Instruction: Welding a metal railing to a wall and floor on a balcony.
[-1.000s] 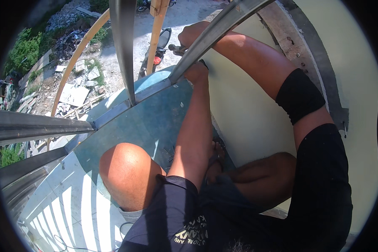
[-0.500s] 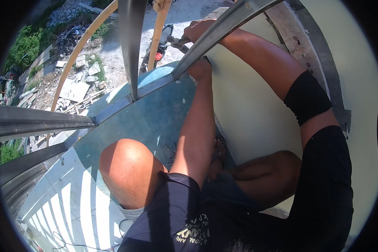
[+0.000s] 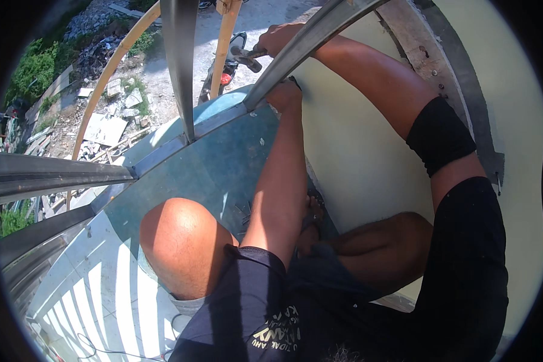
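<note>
My right hand [image 3: 276, 39] is closed on a hammer [image 3: 248, 59], high among the metal bars at the top of the view, with the hammer's head left of a slanting steel bar [image 3: 312, 37]. Just below it my left hand [image 3: 284, 96] is closed at the underside of that bar, where it meets a bottom rail [image 3: 217, 123]. A small dark item shows at its fingers; I cannot make out what it is. I sit with bare knees raised on a blue-grey floor surface [image 3: 163, 181]. Thin loose pieces [image 3: 242, 217] lie beside my left forearm.
More steel bars [image 3: 181, 72] stand to the left, with wooden poles [image 3: 223, 42] beyond. Past the edge, far below, lie rubble [image 3: 102, 127], plants and a parked motorbike [image 3: 223, 78]. A curved cream wall [image 3: 362, 151] with a concrete band [image 3: 428, 66] bounds the right side.
My right hand and the hammer have shifted slightly upward, and the hammer's angle has altered a little. My left hand stays beside the bar, and the whole view has shifted slightly.
</note>
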`<state>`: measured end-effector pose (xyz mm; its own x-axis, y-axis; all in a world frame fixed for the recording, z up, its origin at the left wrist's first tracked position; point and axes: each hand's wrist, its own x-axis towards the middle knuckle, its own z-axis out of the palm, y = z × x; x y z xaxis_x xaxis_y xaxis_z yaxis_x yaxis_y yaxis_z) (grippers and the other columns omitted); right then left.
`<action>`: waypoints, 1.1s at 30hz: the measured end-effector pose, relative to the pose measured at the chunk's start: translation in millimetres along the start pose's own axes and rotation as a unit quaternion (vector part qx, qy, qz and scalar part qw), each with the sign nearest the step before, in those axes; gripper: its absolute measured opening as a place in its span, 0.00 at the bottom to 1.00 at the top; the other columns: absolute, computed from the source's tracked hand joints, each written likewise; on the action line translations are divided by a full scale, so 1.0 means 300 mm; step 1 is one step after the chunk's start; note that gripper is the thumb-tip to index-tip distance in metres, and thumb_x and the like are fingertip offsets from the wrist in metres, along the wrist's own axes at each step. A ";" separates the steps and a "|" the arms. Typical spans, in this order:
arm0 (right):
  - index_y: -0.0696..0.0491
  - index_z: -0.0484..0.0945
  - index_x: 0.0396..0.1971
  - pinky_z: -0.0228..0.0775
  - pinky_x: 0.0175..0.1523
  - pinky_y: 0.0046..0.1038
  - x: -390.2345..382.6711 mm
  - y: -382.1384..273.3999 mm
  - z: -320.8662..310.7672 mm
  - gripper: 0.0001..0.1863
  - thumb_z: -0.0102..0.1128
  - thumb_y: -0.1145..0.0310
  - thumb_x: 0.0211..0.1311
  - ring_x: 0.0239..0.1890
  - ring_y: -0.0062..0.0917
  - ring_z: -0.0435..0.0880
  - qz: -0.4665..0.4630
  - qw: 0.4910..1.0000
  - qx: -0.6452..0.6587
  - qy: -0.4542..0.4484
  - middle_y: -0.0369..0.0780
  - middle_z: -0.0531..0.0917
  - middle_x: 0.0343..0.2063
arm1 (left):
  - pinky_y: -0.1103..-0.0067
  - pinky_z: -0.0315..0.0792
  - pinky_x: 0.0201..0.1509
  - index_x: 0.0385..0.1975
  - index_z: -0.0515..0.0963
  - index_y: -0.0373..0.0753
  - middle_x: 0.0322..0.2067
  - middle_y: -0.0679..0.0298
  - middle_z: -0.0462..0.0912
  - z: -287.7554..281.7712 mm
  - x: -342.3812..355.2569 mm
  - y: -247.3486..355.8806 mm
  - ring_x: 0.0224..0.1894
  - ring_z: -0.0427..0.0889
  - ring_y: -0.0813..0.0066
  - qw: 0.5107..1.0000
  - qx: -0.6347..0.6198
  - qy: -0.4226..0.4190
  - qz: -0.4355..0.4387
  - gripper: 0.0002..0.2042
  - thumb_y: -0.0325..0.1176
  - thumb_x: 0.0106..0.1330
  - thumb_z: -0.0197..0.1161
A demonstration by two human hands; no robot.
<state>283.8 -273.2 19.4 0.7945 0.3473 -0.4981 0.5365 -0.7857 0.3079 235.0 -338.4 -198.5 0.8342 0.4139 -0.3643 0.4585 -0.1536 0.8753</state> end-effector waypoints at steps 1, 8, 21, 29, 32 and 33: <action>0.50 0.81 0.45 0.75 0.53 0.35 0.002 0.002 0.004 0.15 0.59 0.64 0.58 0.50 0.34 0.83 -0.030 0.999 0.012 0.031 0.44 0.83 0.45 | 0.67 0.78 0.49 0.31 0.84 0.29 0.36 0.46 0.86 -0.003 -0.002 -0.003 0.41 0.86 0.52 1.000 0.003 0.001 -0.001 0.16 0.40 0.58 0.68; 0.53 0.84 0.39 0.78 0.43 0.38 -0.007 0.010 -0.015 0.13 0.61 0.66 0.55 0.38 0.37 0.87 -0.015 1.000 0.018 0.005 0.45 0.86 0.31 | 0.67 0.78 0.50 0.33 0.84 0.28 0.37 0.46 0.86 -0.013 -0.015 0.021 0.41 0.86 0.52 0.998 -0.046 0.012 -0.039 0.16 0.39 0.58 0.69; 0.51 0.83 0.43 0.78 0.42 0.37 0.013 0.008 -0.008 0.14 0.58 0.70 0.57 0.37 0.37 0.86 -0.022 0.996 -0.078 -0.022 0.45 0.86 0.31 | 0.66 0.77 0.50 0.33 0.84 0.30 0.35 0.47 0.86 -0.015 -0.015 0.016 0.40 0.86 0.51 0.999 -0.044 0.005 -0.009 0.16 0.40 0.58 0.68; 0.52 0.83 0.41 0.77 0.43 0.38 0.001 0.013 -0.010 0.12 0.58 0.69 0.58 0.38 0.39 0.86 -0.029 0.995 -0.096 -0.005 0.46 0.86 0.33 | 0.66 0.77 0.50 0.33 0.85 0.31 0.37 0.47 0.86 -0.024 -0.025 0.015 0.42 0.86 0.51 0.999 -0.027 0.024 0.012 0.15 0.40 0.58 0.68; 0.52 0.84 0.40 0.77 0.44 0.37 0.008 0.007 -0.015 0.11 0.60 0.67 0.58 0.40 0.39 0.86 -0.002 1.000 0.014 -0.003 0.44 0.86 0.35 | 0.67 0.77 0.51 0.33 0.85 0.31 0.37 0.48 0.86 -0.022 -0.028 0.013 0.42 0.86 0.52 1.000 -0.006 0.020 -0.006 0.15 0.40 0.59 0.68; 0.52 0.84 0.40 0.77 0.44 0.37 0.007 0.006 -0.015 0.11 0.60 0.67 0.58 0.40 0.39 0.86 0.004 1.000 0.014 -0.024 0.44 0.86 0.35 | 0.67 0.77 0.52 0.32 0.84 0.31 0.36 0.48 0.86 -0.022 -0.023 0.017 0.42 0.86 0.52 0.999 0.002 -0.023 -0.029 0.15 0.40 0.59 0.68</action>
<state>287.8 -271.5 22.4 0.7836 0.3164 -0.5347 0.5216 -0.8026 0.2895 229.7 -336.0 -189.4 0.8188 0.3810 -0.4294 0.5085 -0.1343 0.8505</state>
